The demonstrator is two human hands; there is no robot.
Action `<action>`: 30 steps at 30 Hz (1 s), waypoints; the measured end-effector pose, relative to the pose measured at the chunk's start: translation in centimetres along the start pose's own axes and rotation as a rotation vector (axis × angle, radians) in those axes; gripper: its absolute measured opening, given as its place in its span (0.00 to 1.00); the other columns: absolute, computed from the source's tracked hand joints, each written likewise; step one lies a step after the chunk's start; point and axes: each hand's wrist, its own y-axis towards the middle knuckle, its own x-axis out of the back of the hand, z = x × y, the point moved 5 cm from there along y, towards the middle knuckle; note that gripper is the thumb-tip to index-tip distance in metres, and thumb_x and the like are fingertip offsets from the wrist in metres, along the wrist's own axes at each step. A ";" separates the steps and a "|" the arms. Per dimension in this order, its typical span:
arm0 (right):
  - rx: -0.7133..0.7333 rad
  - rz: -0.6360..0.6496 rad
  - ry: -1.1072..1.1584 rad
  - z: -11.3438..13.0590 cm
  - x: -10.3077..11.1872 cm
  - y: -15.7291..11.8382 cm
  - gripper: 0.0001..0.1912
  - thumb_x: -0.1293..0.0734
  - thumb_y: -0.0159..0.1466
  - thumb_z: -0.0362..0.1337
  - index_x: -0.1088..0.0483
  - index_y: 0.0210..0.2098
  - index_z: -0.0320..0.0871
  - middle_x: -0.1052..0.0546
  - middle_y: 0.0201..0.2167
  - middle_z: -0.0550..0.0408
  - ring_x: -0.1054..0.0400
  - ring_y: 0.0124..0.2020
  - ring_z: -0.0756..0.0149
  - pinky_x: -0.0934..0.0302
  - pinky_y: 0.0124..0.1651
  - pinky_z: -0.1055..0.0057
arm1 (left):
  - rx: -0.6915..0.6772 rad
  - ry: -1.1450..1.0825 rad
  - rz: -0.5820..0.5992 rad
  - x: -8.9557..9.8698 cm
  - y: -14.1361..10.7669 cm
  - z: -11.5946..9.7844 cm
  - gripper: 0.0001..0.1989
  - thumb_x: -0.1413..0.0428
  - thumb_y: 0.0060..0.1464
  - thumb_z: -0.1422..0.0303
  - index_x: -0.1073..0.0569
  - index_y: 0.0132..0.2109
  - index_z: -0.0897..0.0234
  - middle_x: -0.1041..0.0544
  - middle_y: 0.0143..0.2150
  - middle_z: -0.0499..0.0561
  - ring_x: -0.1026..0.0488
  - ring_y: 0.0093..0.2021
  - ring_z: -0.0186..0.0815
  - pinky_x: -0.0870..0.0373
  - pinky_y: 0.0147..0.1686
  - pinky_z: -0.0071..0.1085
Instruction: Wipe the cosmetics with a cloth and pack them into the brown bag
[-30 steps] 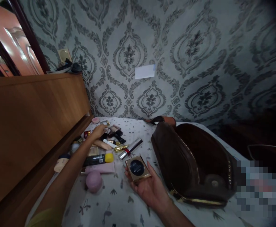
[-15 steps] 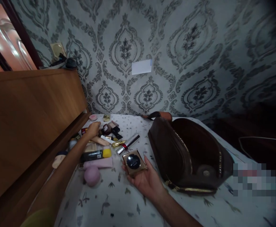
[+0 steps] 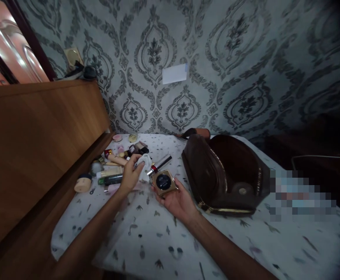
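Note:
My left hand (image 3: 130, 175) pinches a crumpled white cloth (image 3: 144, 162), perhaps a tissue or wipe, a short way left of the compact. In my right hand (image 3: 182, 203) rests a square gold makeup compact (image 3: 166, 183) with a dark round centre, its fingers curled around the lower edge. Just behind the compact lies a silver tube with a red band (image 3: 161, 165). Under and beyond my left forearm spreads a group of cosmetics, among them a dark green bottle (image 3: 111, 179) and a cream jar with a dark lid (image 3: 83, 182).
A brown zip bag (image 3: 205, 171) stands wide open on the patterned white sheet (image 3: 146, 241), right of my right hand. A wooden panel (image 3: 41, 136) borders the left side. Behind rises a patterned wall (image 3: 184, 93). A pink round item (image 3: 117, 137) sits at the back.
My left hand has come back from the far cosmetics toward the compact, now with a white cloth in it. My right hand still holds the compact, slightly higher in view.

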 end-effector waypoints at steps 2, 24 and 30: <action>0.022 0.022 -0.006 0.1 0.0 0.0 0.21 0.42 0.71 0.48 0.28 0.49 0.39 0.18 0.43 0.45 0.23 0.42 0.56 0.33 0.43 0.61 | 0.024 -0.059 -0.022 -1.5 -1.5 -0.7 0.09 0.48 0.60 0.64 0.31 0.47 0.61 0.22 0.43 0.52 0.25 0.45 0.38 0.29 0.46 0.31; -0.105 0.087 -0.177 -1.5 1.8 1.3 0.26 0.41 0.68 0.56 0.27 0.42 0.39 0.22 0.28 0.53 0.28 0.33 0.61 0.37 0.52 0.52 | -0.063 0.116 0.145 -5.5 -5.3 -1.5 0.16 0.55 0.64 0.56 0.29 0.41 0.60 0.26 0.38 0.51 0.29 0.41 0.44 0.34 0.44 0.38; -0.092 0.103 -0.175 -1.2 1.8 1.1 0.25 0.39 0.67 0.55 0.27 0.44 0.39 0.20 0.32 0.51 0.27 0.36 0.59 0.35 0.50 0.54 | 0.087 0.025 0.137 -5.2 -5.4 -0.8 0.16 0.54 0.63 0.54 0.30 0.36 0.60 0.30 0.31 0.47 0.32 0.34 0.40 0.36 0.37 0.34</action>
